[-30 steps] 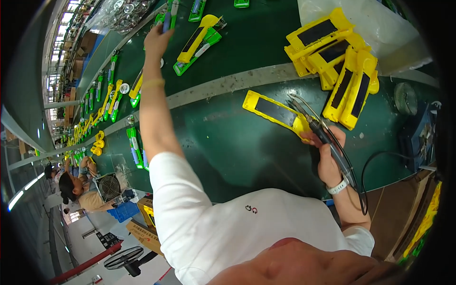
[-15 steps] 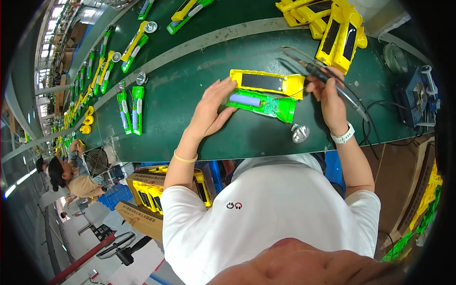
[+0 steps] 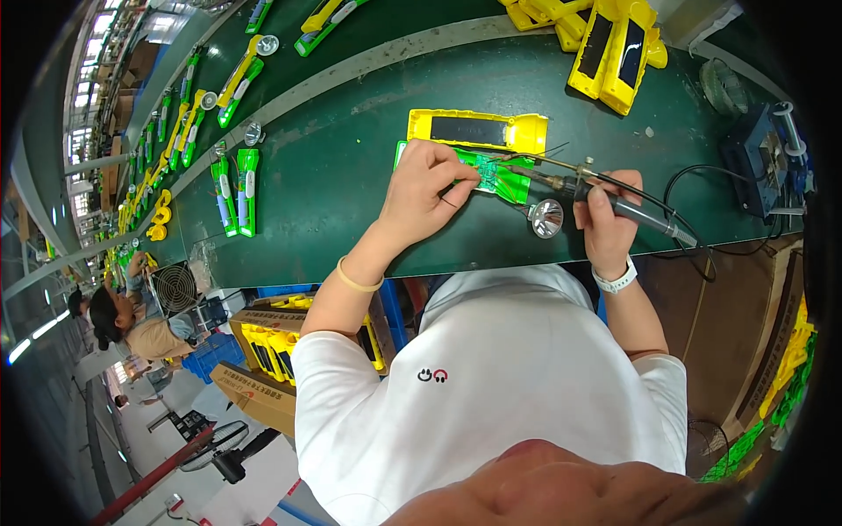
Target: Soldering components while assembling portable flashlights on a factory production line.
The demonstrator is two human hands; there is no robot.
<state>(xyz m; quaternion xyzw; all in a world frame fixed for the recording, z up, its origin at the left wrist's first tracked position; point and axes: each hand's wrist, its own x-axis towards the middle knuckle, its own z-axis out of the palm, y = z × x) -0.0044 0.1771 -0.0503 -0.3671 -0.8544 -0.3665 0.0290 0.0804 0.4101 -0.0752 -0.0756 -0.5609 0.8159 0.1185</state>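
My right hand grips a soldering iron whose tip points left, over the circuit board. A thin metal tube runs along the iron. That board sits in a green flashlight shell half. My left hand is closed in a pinch at the board's left side, with a thin dark wire showing at its fingers; it hides the shell's left part. Just beyond lies a yellow shell half with a dark panel. A silvery reflector cup rests by the green shell's near right end.
Yellow shells are piled at the far right. A blue soldering station stands at the right edge, its cable looping toward the iron. Green shell halves lie on the left. Another person sits farther left, beside a fan.
My left hand has gone from the shells' left ends to a pinch over the board. The soldering iron has swung down, its tip now at the board. The yellow shell has shifted slightly left and away.
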